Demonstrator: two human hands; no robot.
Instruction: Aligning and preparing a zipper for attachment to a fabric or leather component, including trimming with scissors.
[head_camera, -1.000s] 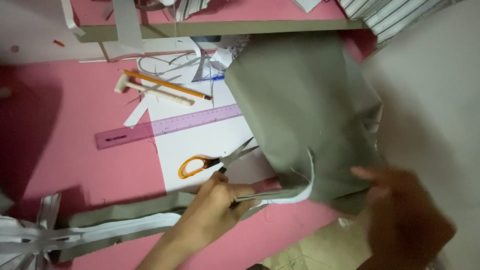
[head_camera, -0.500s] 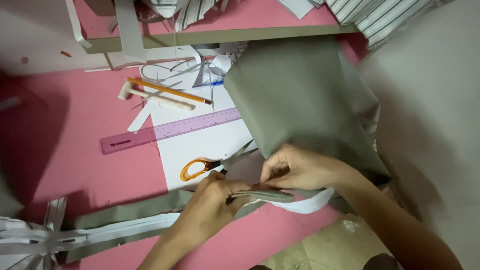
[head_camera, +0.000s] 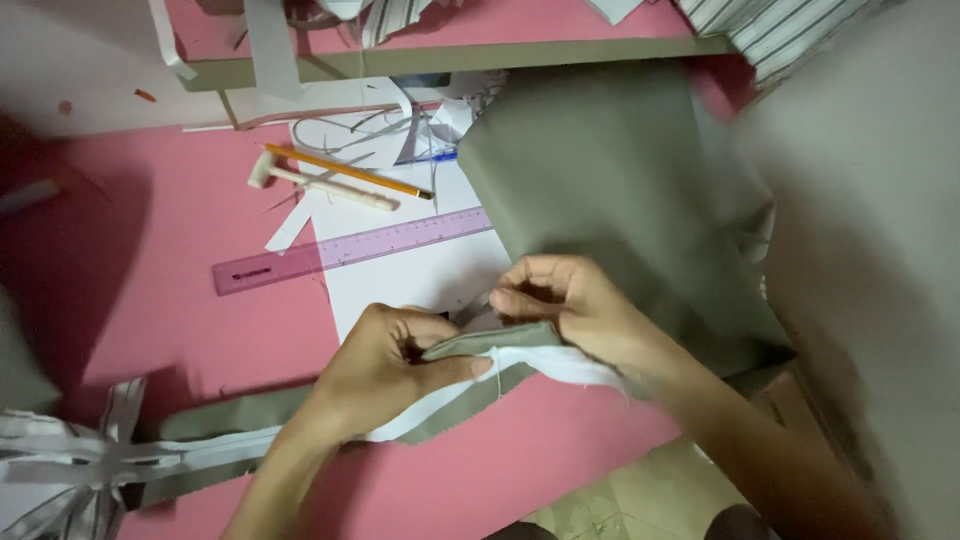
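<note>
My left hand (head_camera: 385, 365) and my right hand (head_camera: 560, 305) both pinch a long olive-green fabric strip (head_camera: 250, 410) that has a white lining strip (head_camera: 560, 362) along it. The two hands meet over the pink table, thumbs pressing the folded edge between them. The strip trails off to the lower left. A large piece of the same olive fabric (head_camera: 600, 190) lies just behind my right hand. The scissors seen earlier are hidden under my hands.
A purple ruler (head_camera: 350, 250), an orange pencil (head_camera: 350, 172) and a small cream hammer-like tool (head_camera: 310, 182) lie on a white paper sheet (head_camera: 400, 280). Striped fabric (head_camera: 60, 460) bunches at the lower left, more striped cloth (head_camera: 790, 30) at the top right. The pink table (head_camera: 150, 290) ends near the bottom.
My right hand came in from the lower right to the strip and now pinches it beside my left hand. The orange-handled scissors have become covered by my hands.
</note>
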